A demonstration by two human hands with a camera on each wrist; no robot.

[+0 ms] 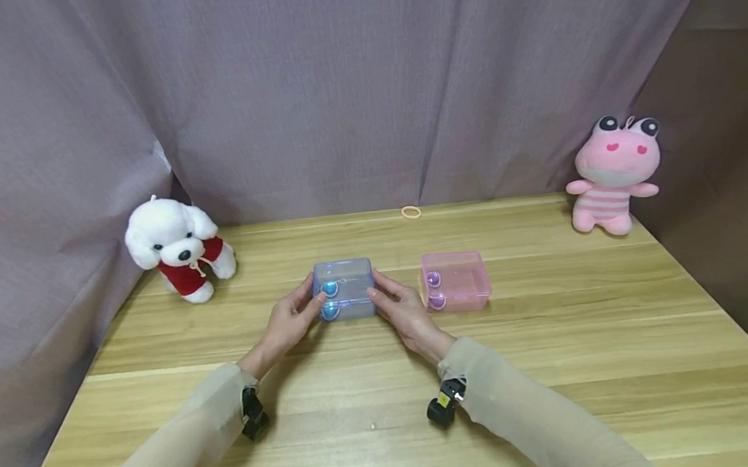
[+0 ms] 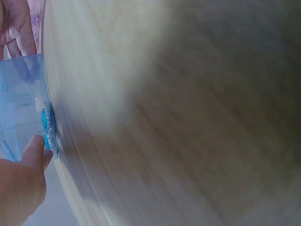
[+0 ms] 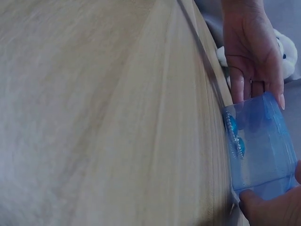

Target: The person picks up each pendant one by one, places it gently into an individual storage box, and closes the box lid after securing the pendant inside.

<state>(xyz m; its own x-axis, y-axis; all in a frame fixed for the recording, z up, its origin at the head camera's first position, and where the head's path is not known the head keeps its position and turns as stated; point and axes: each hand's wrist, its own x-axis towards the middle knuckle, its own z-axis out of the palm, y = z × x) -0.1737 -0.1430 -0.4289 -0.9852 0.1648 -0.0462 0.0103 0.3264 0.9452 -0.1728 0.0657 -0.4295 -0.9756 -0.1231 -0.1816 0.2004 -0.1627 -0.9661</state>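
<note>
A clear blue plastic box [image 1: 354,285] sits between both hands on the wooden table. My left hand [image 1: 291,317] holds its left side, thumb at the near left part and fingers along the side wall. On the opposite side my right hand [image 1: 412,319] grips the box, its thumb on the front right. Inside, toward the left, lie two round blue gem ornaments [image 1: 329,289] edged with small clear beads. Both wrist views show the box from the side, with the ornaments [image 3: 233,124] low against the bottom.
A clear pink box [image 1: 471,279] with two round purple ornaments [image 1: 434,280] stands just right of my right hand. Farther back lies a pale orange ring [image 1: 411,213]. A white plush dog [image 1: 183,250] sits at the left, a pink plush frog [image 1: 614,173] at the far right.
</note>
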